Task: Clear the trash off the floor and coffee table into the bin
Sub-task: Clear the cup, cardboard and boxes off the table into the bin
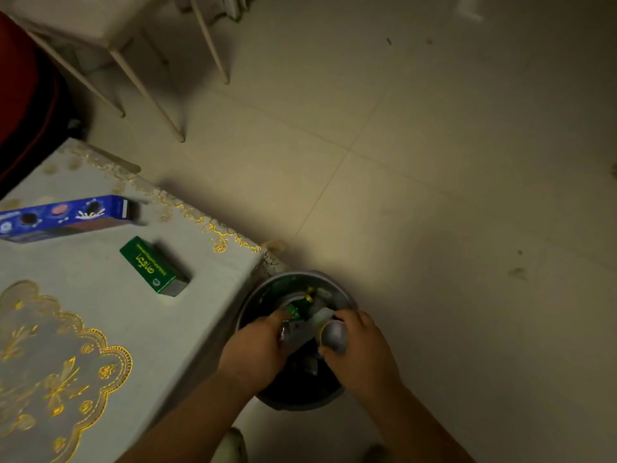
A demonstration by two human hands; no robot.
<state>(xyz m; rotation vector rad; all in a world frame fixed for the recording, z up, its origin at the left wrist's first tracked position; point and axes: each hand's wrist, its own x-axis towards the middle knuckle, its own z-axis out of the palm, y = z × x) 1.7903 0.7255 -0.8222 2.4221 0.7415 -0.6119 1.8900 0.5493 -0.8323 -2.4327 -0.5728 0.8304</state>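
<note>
Most of the frame's left is the cloth-covered coffee table (100, 295), with the bin (300, 402) just beside its corner at lower centre. Both hands hang over the bin's mouth. The left hand (257, 349) curls round a blurred grey scrap (295, 334), and the right hand (364, 352) grips a grey cup (334, 335). A blue biscuit box (66, 215) and a smaller green box (153, 265) lie on the table.
</note>
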